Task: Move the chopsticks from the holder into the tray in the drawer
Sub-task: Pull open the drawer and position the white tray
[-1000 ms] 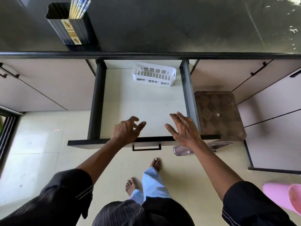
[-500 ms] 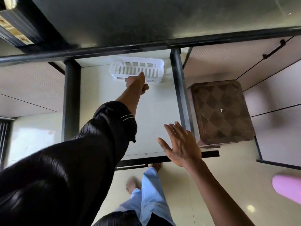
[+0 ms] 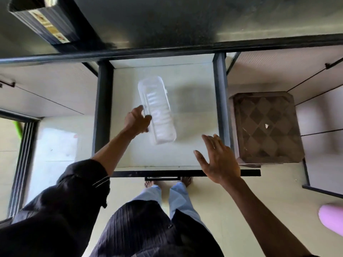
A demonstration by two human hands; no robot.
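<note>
The white slotted tray [image 3: 159, 108] lies lengthwise in the middle of the open drawer [image 3: 193, 154], blurred by motion. My left hand [image 3: 137, 121] grips its left long edge near the front end. My right hand [image 3: 217, 158] hovers open over the drawer's front right corner, fingers spread, holding nothing. The black ribbed chopstick holder [image 3: 44, 21] stands on the dark countertop [image 3: 185, 19] at the top left; the chopsticks themselves are cut off by the frame's edge.
A brown patterned stool [image 3: 265, 127] stands right of the drawer. Closed cabinet fronts [image 3: 46, 93] flank the drawer on both sides. A pink object [image 3: 332, 219] sits at the right edge. My feet [image 3: 167, 182] are on the floor below the drawer handle.
My left hand reached to the tray at the back of the drawer, took hold of it, and pulled it forward, turning it from crosswise to lengthwise. My right hand stayed near the front right.
</note>
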